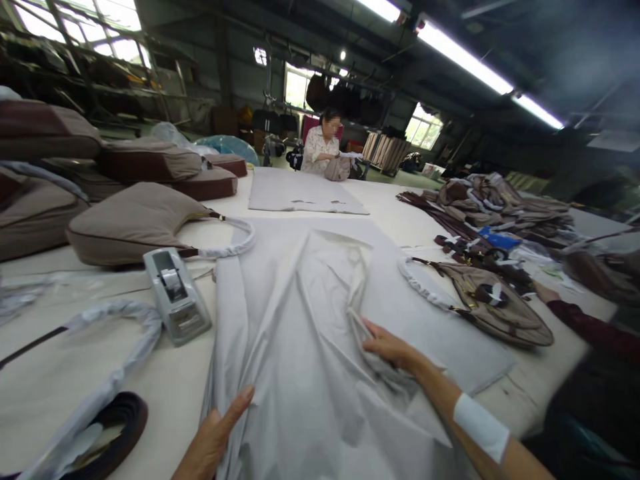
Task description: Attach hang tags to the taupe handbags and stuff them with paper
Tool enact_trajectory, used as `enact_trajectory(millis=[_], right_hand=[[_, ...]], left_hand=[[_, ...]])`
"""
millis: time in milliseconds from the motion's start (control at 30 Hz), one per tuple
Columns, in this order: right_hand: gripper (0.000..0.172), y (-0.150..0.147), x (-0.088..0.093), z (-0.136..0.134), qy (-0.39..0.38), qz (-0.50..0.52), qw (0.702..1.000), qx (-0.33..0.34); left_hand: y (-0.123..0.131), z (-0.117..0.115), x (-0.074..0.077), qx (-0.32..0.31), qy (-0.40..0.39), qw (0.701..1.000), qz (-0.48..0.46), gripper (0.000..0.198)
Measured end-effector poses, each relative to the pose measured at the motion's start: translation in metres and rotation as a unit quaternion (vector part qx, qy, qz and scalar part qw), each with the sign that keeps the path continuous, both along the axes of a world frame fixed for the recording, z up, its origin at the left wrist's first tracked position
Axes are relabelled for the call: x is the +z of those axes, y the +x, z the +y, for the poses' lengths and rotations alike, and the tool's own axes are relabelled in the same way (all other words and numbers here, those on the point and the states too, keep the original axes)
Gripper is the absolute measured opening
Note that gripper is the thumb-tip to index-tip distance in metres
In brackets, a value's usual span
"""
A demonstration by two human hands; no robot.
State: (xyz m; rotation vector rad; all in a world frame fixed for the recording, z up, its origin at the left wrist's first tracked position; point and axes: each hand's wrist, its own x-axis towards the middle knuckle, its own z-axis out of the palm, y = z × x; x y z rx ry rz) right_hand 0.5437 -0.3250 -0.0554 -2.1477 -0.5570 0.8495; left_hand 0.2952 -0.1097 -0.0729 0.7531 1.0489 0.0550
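Observation:
A thin, wrinkled light grey sheet (295, 400) spreads in front of me, rumpled into long folds; I cannot make out whether it is cloth or plastic. My right hand (393, 347) pinches a raised fold of it right of the middle, and a white patch wraps that forearm. At its left edge, my left hand (220, 427) grips the sheet, thumb on top and the other fingers mostly hidden. A tape dispenser (177, 297) stands left of the sheet. Beneath and beyond lies more flat grey material (400, 287).
On the left are a taupe handbag (135, 223), stacked bags (150, 160), a wrapped handle (125, 347) and a coiled dark strap (120, 427). Another bag (493, 300) lies right, near a co-worker's sleeve (595, 327). Behind, a person (320, 147) handles a bag. A bag pile (500, 200) is back right.

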Motion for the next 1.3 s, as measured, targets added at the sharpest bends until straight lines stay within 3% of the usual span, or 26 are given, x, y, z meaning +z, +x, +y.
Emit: enact_trajectory(millis=[67,133,167,233,300,367,400,433,467,500,567,633,667,700,767,833,933,1033,1100,1300], right_hand=[[0.072,-0.057,-0.007,0.03,0.06,0.057,0.993,0.089],[0.074,-0.109,-0.015,0.046,0.179,0.19,0.942,0.211],[0.075,-0.129,-0.019,0.048,0.197,0.232,0.92,0.246],[0.071,-0.149,-0.026,0.041,0.175,0.334,0.89,0.258],[0.055,-0.145,-0.024,0.029,0.153,0.35,0.907,0.18],[0.053,-0.13,-0.012,0.023,0.192,0.255,0.947,0.025],[0.057,-0.124,-0.002,0.026,0.228,0.189,0.954,-0.045],[0.058,-0.121,0.008,0.034,0.265,0.135,0.951,-0.083],[0.056,-0.123,0.019,0.046,0.298,0.096,0.947,-0.076],[0.055,-0.13,0.029,0.062,0.322,0.071,0.944,-0.019],[0.051,-0.152,0.046,0.095,0.333,0.053,0.919,0.204],[0.042,-0.174,0.055,0.125,0.296,0.042,0.863,0.407],[0.04,-0.181,0.055,0.137,0.267,0.009,0.851,0.453],[0.041,-0.184,0.052,0.146,0.238,-0.045,0.855,0.459],[0.043,-0.179,0.038,0.159,0.192,-0.188,0.878,0.397],[0.032,-0.162,0.017,0.163,0.155,-0.287,0.866,0.378],[0.029,-0.137,-0.012,0.155,0.122,-0.316,0.818,0.465],[0.019,-0.127,-0.029,0.14,0.075,-0.339,0.777,0.525],[0.022,-0.128,-0.033,0.132,0.048,-0.354,0.762,0.54],[0.023,-0.134,-0.024,0.132,0.017,-0.383,0.73,0.566]], left_hand=[[0.007,-0.014,0.008,-0.02,-0.031,0.999,-0.032,0.055],[0.01,-0.029,0.013,-0.05,-0.078,0.994,-0.061,0.052],[0.009,-0.034,0.012,-0.064,-0.097,0.991,-0.071,0.05],[0.003,-0.04,0.006,-0.076,-0.102,0.988,-0.086,0.048],[-0.007,-0.039,-0.003,-0.052,-0.059,0.992,-0.097,0.051],[-0.016,-0.038,-0.008,-0.016,-0.012,0.995,-0.102,0.052],[-0.018,-0.04,-0.008,-0.006,-0.004,0.994,-0.105,0.049],[-0.018,-0.045,-0.004,-0.004,-0.008,0.993,-0.114,0.046],[-0.015,-0.051,0.001,-0.005,-0.015,0.992,-0.125,0.04],[-0.01,-0.059,0.007,-0.007,-0.02,0.991,-0.136,0.033],[0.005,-0.073,0.018,0.001,-0.013,0.99,-0.139,0.025],[0.014,-0.076,0.022,0.027,0.004,0.993,-0.117,0.038],[0.011,-0.073,0.019,0.041,0.013,0.994,-0.103,0.044],[0.003,-0.067,0.015,0.058,0.018,0.993,-0.098,0.04],[-0.03,-0.053,0.003,0.105,0.015,0.988,-0.11,0.029],[-0.07,-0.041,-0.008,0.159,0.002,0.977,-0.143,0.058],[-0.112,-0.028,-0.014,0.196,0.014,0.97,-0.141,0.086],[-0.123,-0.023,-0.007,0.209,0.05,0.971,-0.109,0.084],[-0.122,-0.023,0.001,0.219,0.06,0.968,-0.106,0.079],[-0.116,-0.029,0.012,0.228,0.018,0.969,-0.099,0.077]])
